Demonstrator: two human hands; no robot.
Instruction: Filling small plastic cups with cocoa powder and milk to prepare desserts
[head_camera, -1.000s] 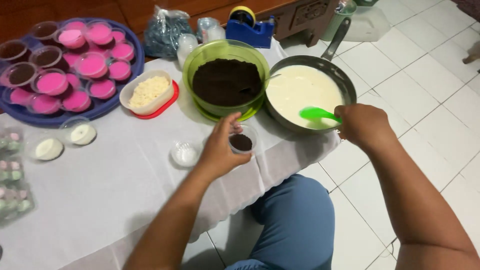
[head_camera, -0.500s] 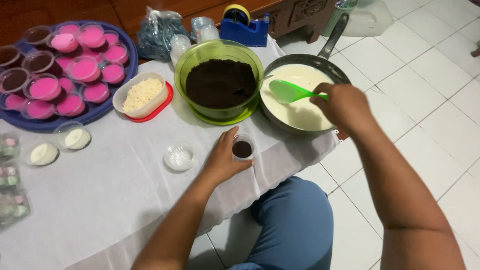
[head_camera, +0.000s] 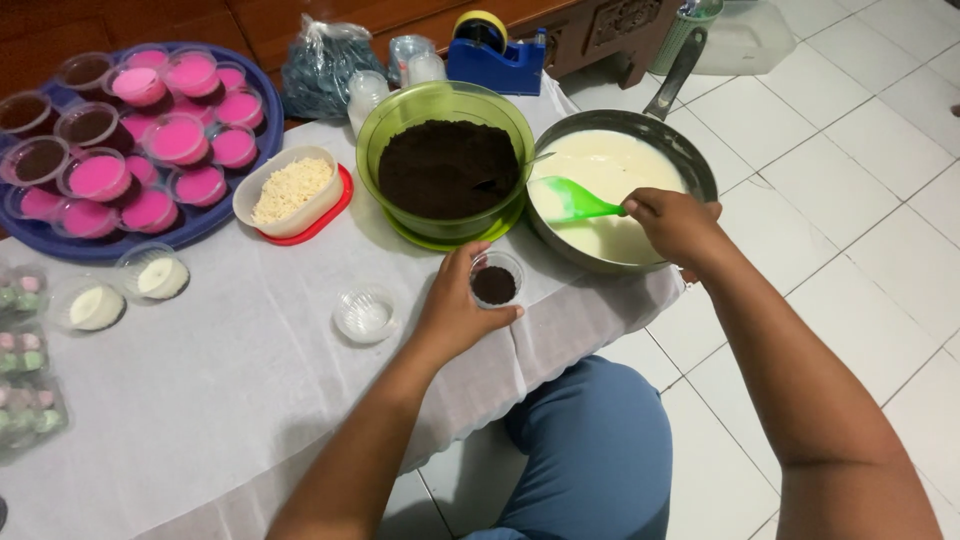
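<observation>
Head view | left hand (head_camera: 455, 312) grips crumb cup (head_camera: 494, 281) | right hand (head_camera: 680, 225) grips green spatula (head_camera: 572, 198) over pan (head_camera: 690, 160)

1. Green spoon (head_camera: 572, 201) over cream-coloured batter in a dark pan (head_camera: 690, 160)
2. Green bowl (head_camera: 400, 125) of dark brown crumbs
3. Pink-filled cups (head_camera: 150, 165) on a blue tray (head_camera: 262, 110)
4. White tablecloth (head_camera: 230, 390)

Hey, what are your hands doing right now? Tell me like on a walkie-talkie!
Left hand holds small cup of dark crumbs. Right hand holds green spatula over pan of cream. Nothing in the way.
</observation>
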